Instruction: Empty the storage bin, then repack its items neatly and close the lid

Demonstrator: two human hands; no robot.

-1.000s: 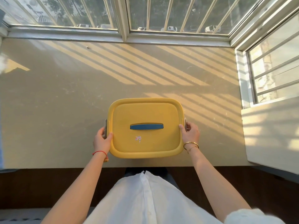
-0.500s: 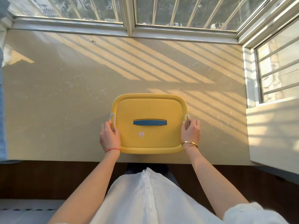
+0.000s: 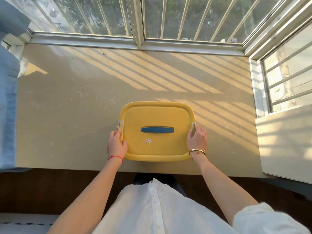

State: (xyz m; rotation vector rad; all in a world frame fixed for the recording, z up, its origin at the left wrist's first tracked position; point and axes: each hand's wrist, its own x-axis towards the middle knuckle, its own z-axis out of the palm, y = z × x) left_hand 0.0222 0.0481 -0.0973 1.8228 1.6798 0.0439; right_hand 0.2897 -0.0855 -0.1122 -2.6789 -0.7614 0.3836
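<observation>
A yellow storage bin (image 3: 157, 115) stands on the beige window ledge (image 3: 67, 107) near its front edge. Its lid is on, with a blue handle (image 3: 157, 129) in the middle and a small sticker (image 3: 148, 141) below it. A white latch sits on each short side. My left hand (image 3: 116, 146) grips the bin's left side at the left latch (image 3: 120, 125), thumb on the lid's rim. At the right latch (image 3: 193, 126), my right hand (image 3: 197, 141) holds the bin's right side, fingers curled over the edge. The bin's contents are hidden.
Barred windows (image 3: 135, 17) close off the far side and the right side of the ledge. A blue cloth (image 3: 8, 107) hangs along the left edge. A white wall panel (image 3: 285, 146) juts in at the right. The ledge's front edge runs just below the bin.
The bin has shifted a little farther onto the ledge, away from me. Both hands have slid forward along its sides up to the white latches.
</observation>
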